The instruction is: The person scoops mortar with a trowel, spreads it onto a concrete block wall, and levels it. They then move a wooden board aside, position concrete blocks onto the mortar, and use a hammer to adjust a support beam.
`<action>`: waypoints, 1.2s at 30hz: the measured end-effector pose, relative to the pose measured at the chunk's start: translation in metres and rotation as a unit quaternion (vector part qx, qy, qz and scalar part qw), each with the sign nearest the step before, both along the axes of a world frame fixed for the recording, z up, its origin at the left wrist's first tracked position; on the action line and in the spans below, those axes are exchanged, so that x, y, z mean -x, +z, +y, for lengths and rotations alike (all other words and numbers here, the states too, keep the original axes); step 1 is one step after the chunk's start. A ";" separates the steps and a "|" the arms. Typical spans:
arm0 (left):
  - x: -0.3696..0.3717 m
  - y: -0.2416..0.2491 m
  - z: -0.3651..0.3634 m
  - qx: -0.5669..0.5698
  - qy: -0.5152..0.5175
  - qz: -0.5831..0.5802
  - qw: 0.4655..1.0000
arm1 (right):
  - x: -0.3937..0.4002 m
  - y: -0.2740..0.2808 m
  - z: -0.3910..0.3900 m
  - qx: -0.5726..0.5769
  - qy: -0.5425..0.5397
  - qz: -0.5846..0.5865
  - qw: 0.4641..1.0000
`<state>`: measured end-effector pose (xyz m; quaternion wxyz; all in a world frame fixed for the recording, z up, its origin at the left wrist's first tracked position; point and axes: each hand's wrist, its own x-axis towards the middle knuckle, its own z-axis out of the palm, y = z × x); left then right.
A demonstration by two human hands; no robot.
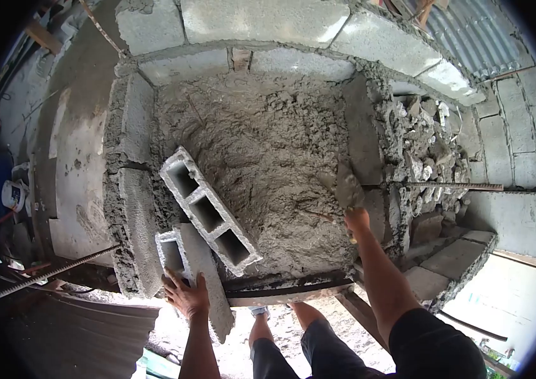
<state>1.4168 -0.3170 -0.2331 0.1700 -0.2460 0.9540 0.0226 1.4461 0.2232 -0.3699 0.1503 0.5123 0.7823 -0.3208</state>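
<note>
My right hand [357, 222] is closed around the handle of a trowel [346, 186]. Its mortar-coated blade points away from me over wet grey mortar [262, 158], near the right wall of the blockwork bay. At the lower left, my left hand [184, 295] rests with fingers spread on the near end of a smaller hollow concrete block [172, 251] and a flat concrete piece [208, 278] beside it. A longer hollow block [208, 211] with three cavities lies diagonally on the mortar, just beyond that hand.
Concrete block walls [262, 25] enclose the mortar. Steel bars [59, 273] stick out at left and right [454, 186]. Rubble [432, 151] fills a space on the right. A wooden board [287, 295] edges the near side, and corrugated sheet [78, 331] lies lower left.
</note>
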 end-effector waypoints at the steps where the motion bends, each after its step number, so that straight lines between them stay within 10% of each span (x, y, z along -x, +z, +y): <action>1: 0.000 0.000 0.000 -0.006 0.002 -0.002 1.000 | 0.002 0.010 -0.007 0.148 -0.178 0.062 0.971; 4: 0.003 0.001 0.000 -0.009 0.002 -0.002 1.000 | 0.043 0.088 -0.021 0.199 -0.125 0.002 0.972; 12: -0.003 -0.006 -0.001 -0.015 -0.009 0.016 1.000 | 0.078 0.075 -0.021 0.378 -0.191 0.005 0.906; 27: 0.001 -0.004 0.005 -0.020 0.011 0.004 1.000 | 0.056 0.014 -0.051 0.289 -0.327 0.152 0.887; 36: 0.000 -0.001 0.008 -0.020 0.012 0.011 1.000 | 0.066 -0.010 -0.016 0.115 -0.118 0.200 0.966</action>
